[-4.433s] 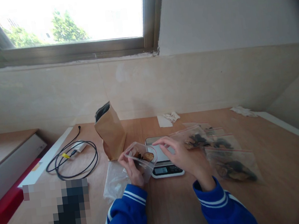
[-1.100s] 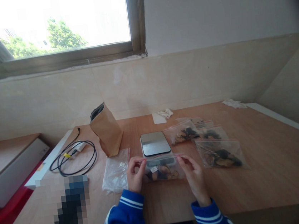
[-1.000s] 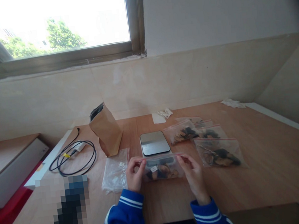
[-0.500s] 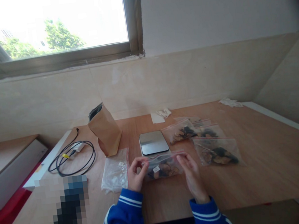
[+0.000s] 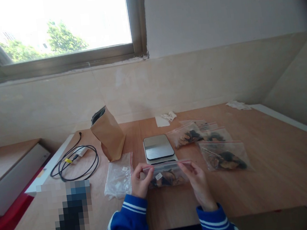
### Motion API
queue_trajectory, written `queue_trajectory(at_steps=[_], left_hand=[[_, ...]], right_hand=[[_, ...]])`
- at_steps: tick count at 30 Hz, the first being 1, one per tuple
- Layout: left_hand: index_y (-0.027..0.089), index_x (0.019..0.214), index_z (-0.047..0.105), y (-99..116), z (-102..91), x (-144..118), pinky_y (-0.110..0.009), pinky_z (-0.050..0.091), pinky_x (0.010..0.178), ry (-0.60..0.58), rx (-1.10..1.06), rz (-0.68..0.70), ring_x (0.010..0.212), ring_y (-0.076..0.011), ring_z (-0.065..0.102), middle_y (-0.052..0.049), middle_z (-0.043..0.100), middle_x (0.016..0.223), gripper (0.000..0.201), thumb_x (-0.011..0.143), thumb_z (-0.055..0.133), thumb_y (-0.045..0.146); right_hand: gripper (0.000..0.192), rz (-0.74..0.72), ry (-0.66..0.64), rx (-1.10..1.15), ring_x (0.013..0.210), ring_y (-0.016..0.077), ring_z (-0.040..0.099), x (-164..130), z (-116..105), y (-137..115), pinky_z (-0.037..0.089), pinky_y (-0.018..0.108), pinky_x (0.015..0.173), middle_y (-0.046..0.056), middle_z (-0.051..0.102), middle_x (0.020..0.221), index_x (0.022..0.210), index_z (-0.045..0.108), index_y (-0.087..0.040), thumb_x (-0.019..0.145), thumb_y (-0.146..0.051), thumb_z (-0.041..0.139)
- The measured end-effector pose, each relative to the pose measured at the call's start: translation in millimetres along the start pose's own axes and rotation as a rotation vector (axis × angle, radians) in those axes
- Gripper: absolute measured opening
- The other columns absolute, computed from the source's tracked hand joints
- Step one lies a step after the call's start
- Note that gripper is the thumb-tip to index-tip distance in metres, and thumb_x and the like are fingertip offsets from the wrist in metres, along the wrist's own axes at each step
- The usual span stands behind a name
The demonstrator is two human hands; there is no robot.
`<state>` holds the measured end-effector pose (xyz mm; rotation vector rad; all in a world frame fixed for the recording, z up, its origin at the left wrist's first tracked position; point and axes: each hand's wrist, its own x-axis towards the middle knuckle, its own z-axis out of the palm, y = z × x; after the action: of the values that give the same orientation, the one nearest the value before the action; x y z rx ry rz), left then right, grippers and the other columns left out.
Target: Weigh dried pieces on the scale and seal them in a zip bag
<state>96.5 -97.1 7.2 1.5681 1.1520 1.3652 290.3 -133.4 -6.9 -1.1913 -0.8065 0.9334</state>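
Between my hands is a clear zip bag (image 5: 167,178) holding dark and tan dried pieces, with a small white label on its front. My left hand (image 5: 142,180) pinches the bag's top strip at the left corner, thumb and fingers closed on it. At the right end of the same strip, my right hand (image 5: 195,176) grips the top edge. Just behind the bag sits a kitchen scale (image 5: 158,146) with a shiny metal plate; its front part is partly covered by the bag. Flat clear zip bags (image 5: 117,176) lie beside my left hand.
Several filled zip bags (image 5: 224,156) lie to the right of the scale. A brown paper bag (image 5: 110,134) stands at the back left, near a coiled black cable (image 5: 97,156). White paper (image 5: 162,120) and a crumpled tissue (image 5: 238,105) lie along the wall. A pixelated patch covers the front left.
The bag's top edge has come slightly down and toward me, baring more of the scale's front. Both hands keep their hold, and the right hand has shifted a little lower.
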Motion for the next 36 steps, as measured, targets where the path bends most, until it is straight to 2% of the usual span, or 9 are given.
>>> queue_trajectory(at_steps=[4, 8, 12, 15, 25, 31, 36], left_hand=[[0.015, 0.074, 0.066, -4.1, 0.3, -0.1, -0.024, 0.042, 0.066, 0.015, 0.011, -0.011, 0.071, -0.0139, 0.055, -0.003, 0.062, 0.074, 0.02, 0.077, 0.067, 0.035], [0.014, 0.078, 0.067, -5.5, 1.3, 0.9, -0.024, 0.043, 0.067, -0.003, -0.08, -0.076, 0.072, -0.014, 0.056, -0.003, 0.063, 0.075, 0.022, 0.077, 0.067, 0.036], [0.014, 0.081, 0.069, -2.8, 3.3, 2.3, -0.025, 0.045, 0.069, -0.088, -0.18, -0.123, 0.078, -0.0161, 0.06, -0.005, 0.067, 0.083, 0.024, 0.074, 0.07, 0.037], [0.014, 0.074, 0.069, -3.0, 4.0, 2.7, -0.025, 0.046, 0.072, -0.078, -0.182, -0.085, 0.08, -0.0167, 0.061, -0.006, 0.067, 0.081, 0.021, 0.074, 0.071, 0.034], [0.014, 0.075, 0.07, -5.7, 3.3, 4.2, -0.025, 0.047, 0.071, -0.032, -0.169, -0.053, 0.079, -0.0162, 0.062, -0.005, 0.067, 0.081, 0.019, 0.073, 0.071, 0.033], [0.014, 0.077, 0.07, -4.7, 2.4, 2.0, -0.025, 0.047, 0.07, -0.066, -0.167, -0.096, 0.078, -0.0161, 0.062, -0.004, 0.066, 0.079, 0.018, 0.075, 0.07, 0.032], [0.014, 0.076, 0.069, -7.3, 2.3, 1.5, -0.024, 0.046, 0.066, -0.044, -0.165, -0.112, 0.072, -0.0147, 0.06, -0.003, 0.065, 0.074, 0.019, 0.075, 0.07, 0.033]], right_hand=[[0.035, 0.019, 0.023, 0.056, 0.089, 0.0225, 0.064, -0.5, 1.5, 2.4, 0.049, 0.036, 0.086, 0.005, 0.072, 0.09, 0.091, 0.069, -0.017, 0.07, -0.044, 0.073], [0.033, -0.003, 0.002, 0.051, 0.089, 0.0222, 0.064, -0.8, 3.0, 2.8, 0.049, 0.035, 0.085, 0.005, 0.071, 0.089, 0.09, 0.069, -0.018, 0.072, -0.045, 0.072], [0.035, -0.007, -0.108, 0.074, 0.098, 0.0224, 0.063, -0.8, 1.5, 3.6, 0.049, 0.036, 0.089, 0.004, 0.071, 0.101, 0.1, 0.068, -0.022, 0.075, -0.046, 0.069], [0.035, -0.018, -0.187, 0.041, 0.105, 0.024, 0.061, -2.0, 1.1, 2.0, 0.047, 0.037, 0.093, 0.006, 0.068, 0.109, 0.1, 0.069, -0.021, 0.078, -0.047, 0.066], [0.028, -0.079, -0.172, -0.062, 0.097, 0.0227, 0.063, -4.7, 4.7, 0.6, 0.047, 0.037, 0.091, 0.005, 0.069, 0.095, 0.091, 0.069, -0.02, 0.077, -0.044, 0.067], [0.02, -0.178, -0.15, -0.09, 0.086, 0.0193, 0.061, -3.4, 7.3, 3.8, 0.048, 0.032, 0.083, 0.003, 0.066, 0.084, 0.084, 0.068, -0.019, 0.08, -0.039, 0.066], [0.018, -0.191, -0.127, -0.118, 0.083, 0.0184, 0.06, -4.4, 9.6, 1.2, 0.047, 0.031, 0.08, 0.002, 0.064, 0.082, 0.083, 0.068, -0.019, 0.081, -0.037, 0.065]])
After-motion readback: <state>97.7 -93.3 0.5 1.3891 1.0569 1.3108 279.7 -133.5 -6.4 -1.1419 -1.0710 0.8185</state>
